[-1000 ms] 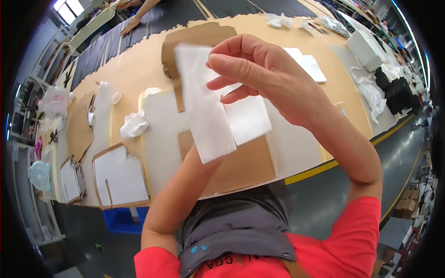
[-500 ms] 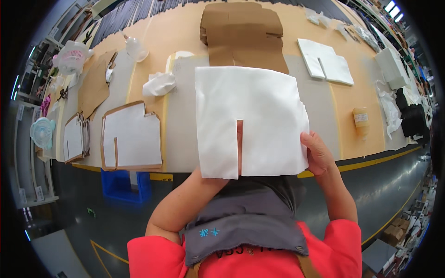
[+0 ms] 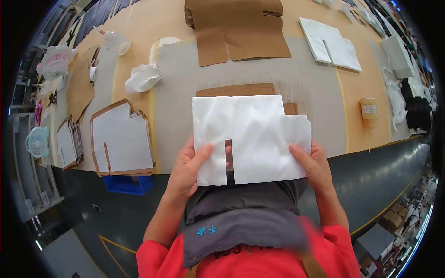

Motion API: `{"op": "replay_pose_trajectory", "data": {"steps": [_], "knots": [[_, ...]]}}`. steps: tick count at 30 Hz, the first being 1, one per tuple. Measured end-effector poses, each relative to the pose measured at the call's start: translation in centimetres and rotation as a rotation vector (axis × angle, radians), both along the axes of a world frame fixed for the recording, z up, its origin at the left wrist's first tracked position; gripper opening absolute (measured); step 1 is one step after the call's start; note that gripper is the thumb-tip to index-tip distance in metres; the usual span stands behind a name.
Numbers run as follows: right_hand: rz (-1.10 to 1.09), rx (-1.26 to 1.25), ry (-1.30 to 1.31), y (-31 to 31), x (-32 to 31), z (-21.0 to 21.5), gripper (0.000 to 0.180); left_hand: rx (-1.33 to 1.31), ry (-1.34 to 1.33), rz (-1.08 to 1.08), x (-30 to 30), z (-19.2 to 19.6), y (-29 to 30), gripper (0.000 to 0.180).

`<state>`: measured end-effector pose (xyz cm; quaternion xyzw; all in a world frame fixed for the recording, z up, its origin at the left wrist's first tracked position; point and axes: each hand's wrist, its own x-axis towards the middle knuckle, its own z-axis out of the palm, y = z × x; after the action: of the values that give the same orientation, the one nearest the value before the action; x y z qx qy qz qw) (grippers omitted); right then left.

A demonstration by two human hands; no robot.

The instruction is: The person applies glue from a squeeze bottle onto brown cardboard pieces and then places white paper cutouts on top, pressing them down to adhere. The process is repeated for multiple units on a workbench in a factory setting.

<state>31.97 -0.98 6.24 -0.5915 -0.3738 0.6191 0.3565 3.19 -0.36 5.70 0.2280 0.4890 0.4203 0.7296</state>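
Observation:
A white cut panel [image 3: 262,139], with a narrow slot in its near edge and a stepped far right corner, is held up near the table's front edge. My left hand [image 3: 189,167] grips its near left side, thumb on top and fingers underneath, partly seen through the slot. At the right edge my right hand [image 3: 314,162] pinches it the same way. Beyond and partly under the panel, a brown cut piece [image 3: 238,89] lies on the grey table surface [image 3: 181,69]; most of it is hidden.
A stack of brown pieces [image 3: 241,32] lies at the back. More white panels [image 3: 331,44] rest at far right, near an amber bottle [image 3: 368,113]. White-topped brown pieces [image 3: 121,139], a crumpled white cloth [image 3: 143,78] and a small fan [image 3: 38,141] are on the left.
The white panel has tipped flatter, uncovering the brown piece beyond it. My left hand, mostly hidden behind the panel before, now shows at its left side. The view has shifted slightly.

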Motion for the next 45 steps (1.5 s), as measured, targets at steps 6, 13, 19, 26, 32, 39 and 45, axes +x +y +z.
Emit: {"op": "replay_pose_trajectory", "data": {"steps": [6,13,19,26,32,39,45], "knots": [[-0.019,-0.036,-0.067,2.1,0.4,-0.4,0.036,0.047,-0.02,-0.017,0.4,-0.3,1.8,0.042],[-0.027,-0.012,-0.07,3.1,0.3,-1.6,0.032,0.069,0.048,0.009,0.8,-1.0,2.8,0.042],[-0.011,-0.085,-0.066,3.8,0.5,-1.3,0.032,0.062,0.037,0.014,0.9,-1.4,3.2,0.043],[-0.012,-0.093,-0.091,3.9,0.4,-1.3,0.032,0.057,0.035,0.006,1.0,-1.7,3.2,0.042],[-0.024,-0.074,-0.08,3.8,0.3,-1.6,0.033,0.025,0.029,-0.009,1.0,-1.4,3.3,0.037],[-0.039,-0.039,-0.064,3.9,0.2,-2.0,0.033,0.032,0.028,-0.005,1.0,-1.6,3.4,0.038],[-0.075,-0.055,-0.04,3.7,0.0,-2.3,0.034,0.02,0.101,-0.059,0.6,-1.6,3.2,0.039]]}}
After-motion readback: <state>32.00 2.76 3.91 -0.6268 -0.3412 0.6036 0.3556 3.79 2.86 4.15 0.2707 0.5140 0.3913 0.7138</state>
